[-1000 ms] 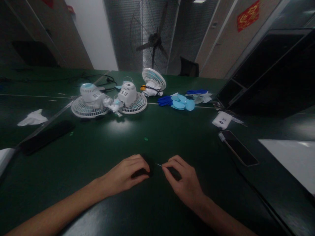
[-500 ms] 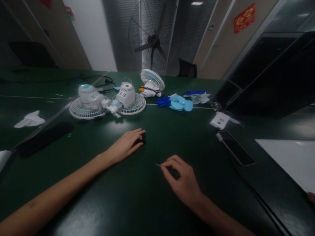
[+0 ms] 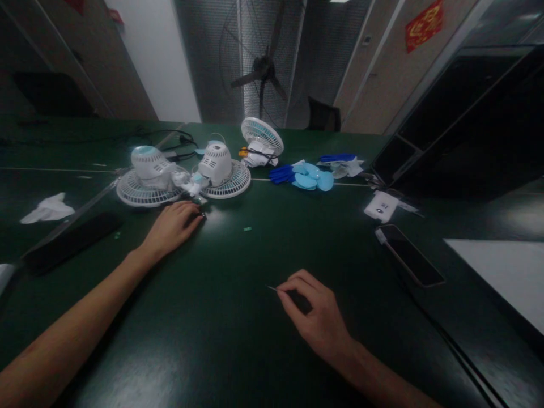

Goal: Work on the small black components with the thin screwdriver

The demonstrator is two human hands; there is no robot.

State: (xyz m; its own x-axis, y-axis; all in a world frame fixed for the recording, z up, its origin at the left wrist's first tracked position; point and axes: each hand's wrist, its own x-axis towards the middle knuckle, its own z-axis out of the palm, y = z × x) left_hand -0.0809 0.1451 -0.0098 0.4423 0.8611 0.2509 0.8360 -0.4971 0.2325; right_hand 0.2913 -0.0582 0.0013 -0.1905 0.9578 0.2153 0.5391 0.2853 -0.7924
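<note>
My right hand (image 3: 317, 311) hovers over the table's near middle, thumb and forefinger pinched on a thin, needle-like metal pin (image 3: 272, 288) that points left. My left hand (image 3: 173, 225) rests low on the table just in front of the white fans, its fingers curled and drawn together. A small dark thing (image 3: 203, 215) shows at its fingertips, too small to name. Close beyond that hand, the left fan (image 3: 151, 175) and the middle fan (image 3: 217, 170) lie face down. Between the hands, a tiny green piece (image 3: 247, 229) lies on the table.
A third fan (image 3: 261, 141) leans farther back. Blue gloves with light-blue discs (image 3: 312, 177) lie right of it. A phone (image 3: 410, 255), a white box (image 3: 381, 206) and a white sheet (image 3: 501, 272) are on the right. A dark strip (image 3: 72, 243) and crumpled tissue (image 3: 49, 208) lie left.
My left hand has moved left and away from me, toward the fans. The tiny green piece, formerly at its fingertips, now lies uncovered. My right hand stays nearly still with the pin.
</note>
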